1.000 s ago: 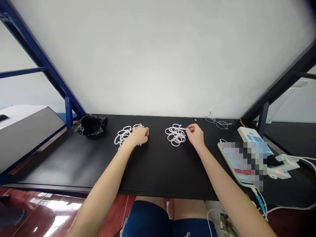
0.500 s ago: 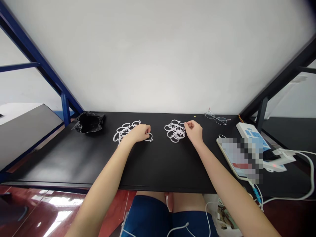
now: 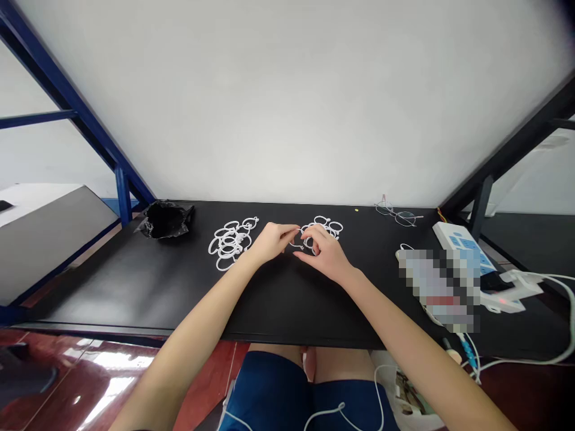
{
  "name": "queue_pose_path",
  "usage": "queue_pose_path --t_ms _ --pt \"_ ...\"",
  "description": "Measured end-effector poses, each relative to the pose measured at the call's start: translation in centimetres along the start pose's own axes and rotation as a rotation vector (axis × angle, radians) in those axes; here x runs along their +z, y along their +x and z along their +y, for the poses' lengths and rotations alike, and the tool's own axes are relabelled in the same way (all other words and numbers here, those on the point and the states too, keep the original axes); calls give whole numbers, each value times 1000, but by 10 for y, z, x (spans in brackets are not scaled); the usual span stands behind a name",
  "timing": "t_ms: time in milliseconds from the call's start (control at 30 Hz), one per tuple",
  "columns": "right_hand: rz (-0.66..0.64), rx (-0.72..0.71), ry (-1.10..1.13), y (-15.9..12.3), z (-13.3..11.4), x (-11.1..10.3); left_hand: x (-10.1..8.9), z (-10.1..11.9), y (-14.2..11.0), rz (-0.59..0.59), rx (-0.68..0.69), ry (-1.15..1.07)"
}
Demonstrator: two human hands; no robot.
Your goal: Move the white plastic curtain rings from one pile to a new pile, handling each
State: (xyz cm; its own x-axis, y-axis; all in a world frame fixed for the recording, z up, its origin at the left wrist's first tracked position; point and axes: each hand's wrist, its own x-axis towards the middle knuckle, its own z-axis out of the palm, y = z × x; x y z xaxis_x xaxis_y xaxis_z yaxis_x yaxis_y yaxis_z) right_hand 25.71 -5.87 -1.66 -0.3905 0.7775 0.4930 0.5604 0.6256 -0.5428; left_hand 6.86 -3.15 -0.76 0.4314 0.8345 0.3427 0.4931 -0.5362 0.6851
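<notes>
My left hand pinches a thin white ring, which has a small knob at its lower end. Close beside it on the right, my right hand has thumb and fingers apart, curved toward that ring, with nothing clearly held. Behind my right hand lies a pile of white rings, partly hidden by the fingers. To the left of my left hand a second pile of white rings rests on the black table; several overlap and show small knobs.
An open black plastic bag stands at the back left. Eyeglasses lie at the back right. A phone with a blurred screen, a power strip and white cables occupy the right side. Blue frame posts border the table.
My left hand has moved right, away from the left pile, carrying a ring. My right hand has come left and nearer, and its fingers have spread from a pinch at the right pile.
</notes>
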Motion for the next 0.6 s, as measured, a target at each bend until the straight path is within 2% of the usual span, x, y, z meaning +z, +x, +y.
queue_pose_path --t_ms 167,333,500,600 --pt "118 99 -11 3 7 -2 7 2 0 143 17 35" --pt "-38 170 -13 4 9 -7 14 2 1 213 -7 9" --pt "-130 100 40 3 6 -6 20 6 -1 238 -14 -14" --pt "-203 105 73 2 3 -5 22 9 -2 237 -16 -54"
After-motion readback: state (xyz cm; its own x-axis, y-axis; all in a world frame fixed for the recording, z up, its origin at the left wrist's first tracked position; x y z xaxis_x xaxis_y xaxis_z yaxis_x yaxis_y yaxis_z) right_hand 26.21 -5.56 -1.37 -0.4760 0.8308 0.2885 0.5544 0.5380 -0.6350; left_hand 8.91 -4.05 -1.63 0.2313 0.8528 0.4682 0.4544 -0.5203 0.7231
